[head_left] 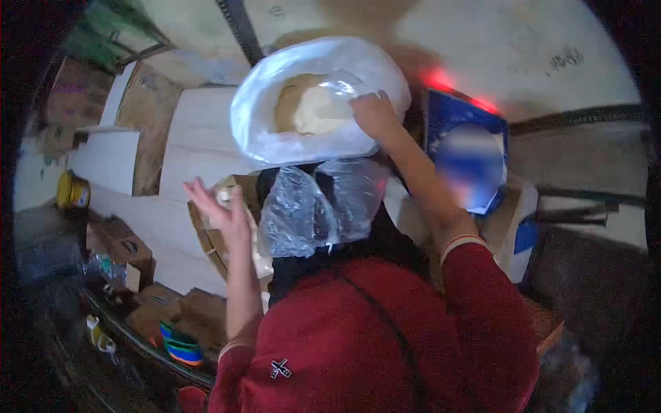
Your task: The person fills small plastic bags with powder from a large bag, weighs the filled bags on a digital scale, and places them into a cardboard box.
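Observation:
A big white sack point(251, 113) stands open in front of me, with pale powder point(320, 110) inside. Over its right side reaches my right hand point(375, 115), fingers curled together at a piece of clear plastic point(342, 86); what exactly they pinch is too small to tell. My left hand point(219, 206) is raised to the left of my lap, fingers spread, above an open cardboard box point(212, 244). Crumpled clear plastic bags point(296, 213) lie across my lap.
A blue box point(441, 110) with a blurred round patch stands to the right. Further left are a yellow tub point(72, 191), white panels point(103, 158) and cardboard boxes point(120, 244). A marked wall rises behind the sack.

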Action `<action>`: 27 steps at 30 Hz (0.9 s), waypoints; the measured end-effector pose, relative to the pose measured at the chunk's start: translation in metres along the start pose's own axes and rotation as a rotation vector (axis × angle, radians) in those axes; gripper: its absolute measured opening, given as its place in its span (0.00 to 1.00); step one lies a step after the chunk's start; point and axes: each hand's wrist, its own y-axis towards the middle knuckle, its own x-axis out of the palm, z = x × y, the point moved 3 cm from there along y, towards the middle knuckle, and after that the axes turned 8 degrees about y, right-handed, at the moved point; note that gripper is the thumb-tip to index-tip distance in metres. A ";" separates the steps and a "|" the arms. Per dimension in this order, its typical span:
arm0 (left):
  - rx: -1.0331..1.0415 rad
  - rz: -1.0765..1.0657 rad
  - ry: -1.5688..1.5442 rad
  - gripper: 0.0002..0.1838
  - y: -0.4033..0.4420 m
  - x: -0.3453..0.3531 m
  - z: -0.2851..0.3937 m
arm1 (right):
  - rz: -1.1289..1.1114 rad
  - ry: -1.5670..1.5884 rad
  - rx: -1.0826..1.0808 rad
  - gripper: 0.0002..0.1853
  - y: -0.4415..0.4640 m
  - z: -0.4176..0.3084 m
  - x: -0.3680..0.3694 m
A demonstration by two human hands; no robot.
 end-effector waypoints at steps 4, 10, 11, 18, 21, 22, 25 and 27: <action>-0.085 -0.011 0.077 0.39 -0.015 0.030 0.013 | -0.294 -0.090 0.119 0.11 0.045 -0.014 0.036; -0.084 -0.083 0.002 0.40 -0.031 0.060 0.003 | -0.127 -0.071 0.074 0.11 0.055 -0.025 0.066; -0.064 -0.116 0.032 0.40 -0.031 0.063 0.002 | -0.074 0.012 0.105 0.11 0.055 -0.024 0.080; 0.013 -0.192 0.125 0.37 -0.023 0.065 -0.001 | -0.220 0.078 0.089 0.17 0.064 -0.049 0.073; 0.033 -0.205 0.126 0.37 -0.023 0.068 -0.003 | -0.326 0.171 0.106 0.23 0.057 -0.043 0.051; 0.039 -0.206 0.120 0.37 -0.023 0.069 -0.002 | -0.259 0.259 0.119 0.26 0.054 -0.038 0.045; 0.035 -0.231 0.120 0.36 -0.023 0.071 0.000 | -0.108 0.430 0.150 0.33 0.042 -0.028 0.027; 0.044 -0.231 0.127 0.36 -0.024 0.071 0.001 | -0.101 0.647 0.245 0.33 0.032 -0.025 0.014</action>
